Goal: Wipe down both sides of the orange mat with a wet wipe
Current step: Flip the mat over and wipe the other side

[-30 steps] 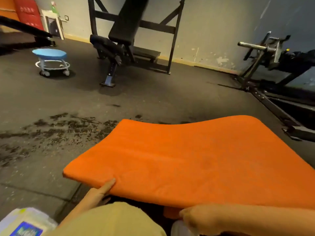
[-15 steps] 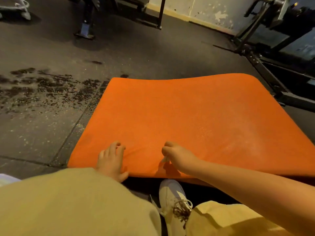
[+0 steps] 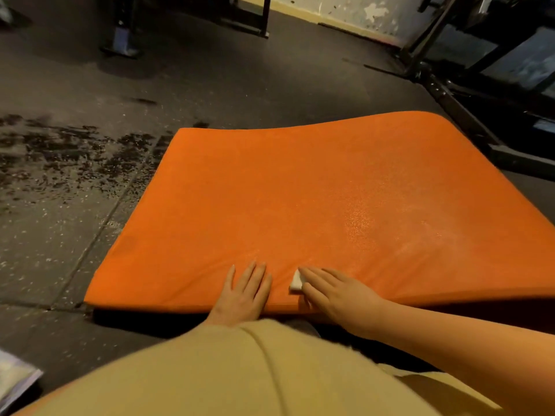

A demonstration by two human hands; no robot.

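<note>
The orange mat (image 3: 300,199) lies flat on the dark gym floor in front of me, its near edge by my knees. My left hand (image 3: 243,291) rests flat on the mat's near edge with straight fingers. Just to its right, my right hand (image 3: 333,291) presses a small folded white wet wipe (image 3: 295,282) onto the mat with straight fingers; only the wipe's left end shows past my fingertips.
Black gym machine frames (image 3: 450,94) stand at the right and a bench base (image 3: 123,43) at the back. Dark wet patches (image 3: 66,157) mark the floor to the left. A white wipe pack (image 3: 15,382) lies at the bottom left corner.
The mat came down from a raised tilt to lie flat. My left hand moved from under its edge onto the top; my right hand uncurled and now presses the wipe down.
</note>
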